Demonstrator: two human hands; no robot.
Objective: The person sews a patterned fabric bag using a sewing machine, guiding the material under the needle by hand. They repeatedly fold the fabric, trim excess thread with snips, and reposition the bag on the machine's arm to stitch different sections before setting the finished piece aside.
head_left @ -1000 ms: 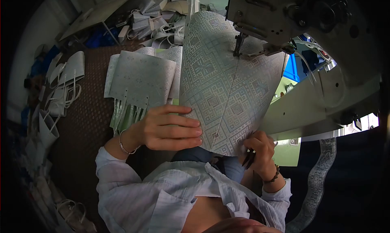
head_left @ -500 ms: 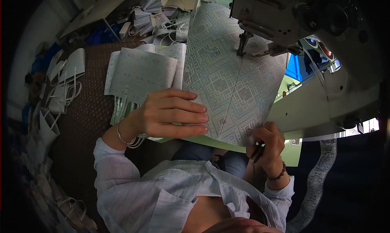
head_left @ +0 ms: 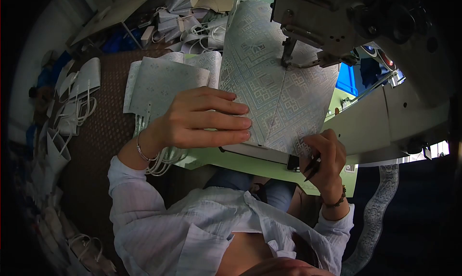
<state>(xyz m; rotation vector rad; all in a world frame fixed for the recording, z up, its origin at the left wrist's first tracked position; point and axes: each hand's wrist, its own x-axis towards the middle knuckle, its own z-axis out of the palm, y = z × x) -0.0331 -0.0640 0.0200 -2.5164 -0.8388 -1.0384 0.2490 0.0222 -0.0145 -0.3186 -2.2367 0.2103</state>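
A patterned grey-white sheet (head_left: 269, 83), folded along a centre crease, lies under the needle of a sewing machine (head_left: 337, 16). My left hand (head_left: 202, 119) presses flat on the sheet's left half, fingers together and pointing right. My right hand (head_left: 325, 158) pinches the sheet's near right corner and also grips a small dark tool (head_left: 310, 167) between its fingers. The needle (head_left: 287, 52) stands on the crease near the sheet's far part.
A stack of similar patterned pieces (head_left: 163, 88) with white cords lies to the left on a brown mat (head_left: 96, 146). Finished white bags with handles (head_left: 72, 102) pile at far left and at the back (head_left: 192, 20). The green table edge (head_left: 250, 165) runs below the sheet.
The sheet has slid away from me under the needle, and both hands moved forward with it. More of the green table edge shows below the sheet.
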